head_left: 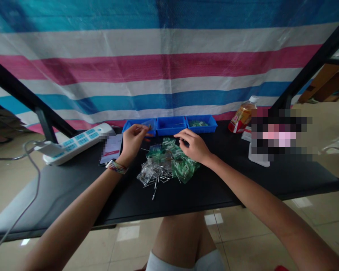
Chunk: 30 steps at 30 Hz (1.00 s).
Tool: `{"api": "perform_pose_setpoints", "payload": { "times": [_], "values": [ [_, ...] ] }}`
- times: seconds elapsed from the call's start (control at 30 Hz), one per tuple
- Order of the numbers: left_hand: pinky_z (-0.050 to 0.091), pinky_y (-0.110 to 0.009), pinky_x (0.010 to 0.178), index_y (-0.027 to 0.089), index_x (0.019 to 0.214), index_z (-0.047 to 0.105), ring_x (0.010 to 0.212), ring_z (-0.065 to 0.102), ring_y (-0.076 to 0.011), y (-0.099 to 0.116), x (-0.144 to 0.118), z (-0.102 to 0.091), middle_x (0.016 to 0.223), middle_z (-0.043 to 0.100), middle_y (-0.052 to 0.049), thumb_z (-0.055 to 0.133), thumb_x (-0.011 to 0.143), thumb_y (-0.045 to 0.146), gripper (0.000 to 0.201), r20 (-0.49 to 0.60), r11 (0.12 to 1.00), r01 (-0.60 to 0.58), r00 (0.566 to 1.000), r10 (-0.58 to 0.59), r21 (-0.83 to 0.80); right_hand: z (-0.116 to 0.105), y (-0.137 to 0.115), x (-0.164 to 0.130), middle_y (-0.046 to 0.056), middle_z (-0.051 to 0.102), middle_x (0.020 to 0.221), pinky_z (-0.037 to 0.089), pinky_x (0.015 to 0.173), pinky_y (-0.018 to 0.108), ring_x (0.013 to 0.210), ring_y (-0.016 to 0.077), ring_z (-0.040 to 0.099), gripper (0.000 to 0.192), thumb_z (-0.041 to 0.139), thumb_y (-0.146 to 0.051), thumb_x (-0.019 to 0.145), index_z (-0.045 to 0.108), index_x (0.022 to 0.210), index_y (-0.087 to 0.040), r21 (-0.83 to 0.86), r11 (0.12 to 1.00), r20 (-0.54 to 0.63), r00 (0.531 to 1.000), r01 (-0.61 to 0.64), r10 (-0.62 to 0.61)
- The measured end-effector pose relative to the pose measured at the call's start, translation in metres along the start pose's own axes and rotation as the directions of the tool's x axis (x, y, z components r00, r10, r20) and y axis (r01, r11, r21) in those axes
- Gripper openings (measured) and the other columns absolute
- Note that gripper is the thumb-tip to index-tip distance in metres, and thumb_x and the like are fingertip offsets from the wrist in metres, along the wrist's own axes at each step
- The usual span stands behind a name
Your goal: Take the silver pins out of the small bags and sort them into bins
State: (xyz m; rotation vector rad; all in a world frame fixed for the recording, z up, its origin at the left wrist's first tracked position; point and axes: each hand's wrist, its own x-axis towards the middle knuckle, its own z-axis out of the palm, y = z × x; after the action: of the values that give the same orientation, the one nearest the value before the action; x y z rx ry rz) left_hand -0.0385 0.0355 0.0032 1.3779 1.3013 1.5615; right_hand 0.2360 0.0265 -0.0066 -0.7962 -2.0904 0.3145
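My left hand [134,142] is at the near edge of the left blue bin [126,127], with thumb and fingertips pinched together. What they hold, if anything, is too small to make out. A clear bag with small brass-coloured pieces [150,127] shows in that bin, right by the fingertips. My right hand [194,146] hovers over the green bags [185,169], its fingers curved and the thumb apart from them. Between and below my hands lies a heap of thin metal rods [157,177], mixed with clear plastic bags [146,172].
The middle blue bin [169,131] holds a thin rod; the right blue bin [202,130] holds green packets. A white power strip [76,145] and a phone-like flat object [112,148] are at left. A drink bottle [243,114] stands at right, beside a white object [258,158]. Striped sheeting hangs behind.
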Motion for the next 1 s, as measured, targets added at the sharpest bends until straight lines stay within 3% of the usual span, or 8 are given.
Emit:
{"api": "perform_pose_setpoints", "payload": {
  "times": [0.13,0.23,0.33,0.5,0.67,0.77,0.87,1.0],
  "values": [
    [0.052,-0.02,0.051,0.018,0.087,0.073,0.064,0.068,-0.0131,-0.004,0.008,-0.011,0.085,0.073,-0.002,0.084,0.078,0.039,0.025,-0.179,0.998,-0.026,0.983,0.036,0.053,0.0,0.002,-0.002,0.009,0.073,0.116,0.06,0.096,0.039,0.104,0.0242,0.073,0.032,0.056,-0.01,0.098,0.076,0.118,-0.022,-0.021,1.0,-0.005,1.0,-0.023,0.023],
    [0.048,-0.019,0.049,0.018,0.087,0.074,0.06,0.067,-0.0125,-0.006,0.012,-0.015,0.077,0.069,0.0,0.083,0.076,0.038,0.025,-0.232,1.0,0.018,0.973,-0.012,0.024,0.001,0.004,-0.003,0.009,0.073,0.117,0.059,0.095,0.038,0.103,0.024,0.073,0.031,0.056,-0.01,0.098,0.076,0.118,-0.021,-0.03,0.999,0.01,0.999,-0.036,0.037],
    [0.049,-0.021,0.052,0.017,0.092,0.075,0.066,0.072,-0.0151,-0.006,0.014,-0.016,0.086,0.075,-0.004,0.083,0.076,0.038,0.028,-0.22,0.998,0.068,0.973,-0.067,-0.003,0.003,0.007,-0.004,0.01,0.074,0.117,0.059,0.094,0.038,0.102,0.0242,0.073,0.029,0.057,-0.01,0.097,0.076,0.116,-0.02,-0.039,0.997,0.029,0.997,-0.065,0.066],
    [0.052,-0.024,0.057,0.016,0.117,0.076,0.071,0.076,-0.0179,-0.002,0.01,-0.014,0.108,0.081,-0.013,0.08,0.079,0.037,0.043,-0.175,0.989,0.115,0.976,-0.129,-0.089,0.008,0.012,-0.005,0.008,0.077,0.108,0.056,0.096,0.04,0.105,0.0254,0.071,0.023,0.059,-0.009,0.098,0.077,0.106,-0.021,-0.03,0.999,0.119,0.992,-0.04,0.043],
    [0.053,-0.025,0.059,0.018,0.117,0.075,0.071,0.075,-0.0169,-0.001,0.007,-0.011,0.109,0.081,-0.011,0.073,0.08,0.036,0.041,-0.115,0.998,0.035,0.993,-0.041,-0.057,0.014,0.013,-0.005,0.011,0.08,0.109,0.055,0.097,0.045,0.106,0.0279,0.069,0.016,0.069,-0.015,0.098,0.079,0.11,-0.019,-0.032,0.999,0.167,0.985,-0.034,0.039],
    [0.053,-0.024,0.057,0.018,0.107,0.075,0.07,0.073,-0.017,0.0,0.003,-0.007,0.102,0.08,-0.008,0.069,0.08,0.034,0.032,-0.045,0.999,-0.036,0.998,0.038,0.039,0.017,0.015,-0.004,0.009,0.081,0.107,0.055,0.096,0.044,0.104,0.0271,0.071,0.018,0.078,-0.012,0.091,0.08,0.107,-0.02,0.033,0.995,0.165,0.982,-0.098,0.091],
    [0.053,-0.026,0.059,0.018,0.103,0.076,0.07,0.072,-0.0183,0.003,-0.006,0.0,0.092,0.078,-0.006,0.068,0.083,0.034,0.027,0.132,0.988,-0.092,0.988,0.076,0.124,0.021,0.019,-0.003,0.007,0.081,0.101,0.057,0.092,0.039,0.097,0.0239,0.075,0.025,0.081,-0.006,0.082,0.08,0.104,-0.019,0.187,0.959,0.152,0.971,-0.212,0.185],
    [0.057,-0.035,0.076,0.02,0.104,0.081,0.087,0.074,-0.0238,0.007,-0.018,0.011,0.098,0.081,-0.008,0.07,0.091,0.039,0.026,0.404,0.925,-0.257,0.906,0.129,0.281,0.023,0.025,-0.001,0.003,0.081,0.093,0.058,0.089,0.036,0.091,0.0218,0.077,0.029,0.079,-0.008,0.077,0.079,0.104,-0.019,0.362,0.87,0.17,0.941,-0.336,0.292]
  ]
}}
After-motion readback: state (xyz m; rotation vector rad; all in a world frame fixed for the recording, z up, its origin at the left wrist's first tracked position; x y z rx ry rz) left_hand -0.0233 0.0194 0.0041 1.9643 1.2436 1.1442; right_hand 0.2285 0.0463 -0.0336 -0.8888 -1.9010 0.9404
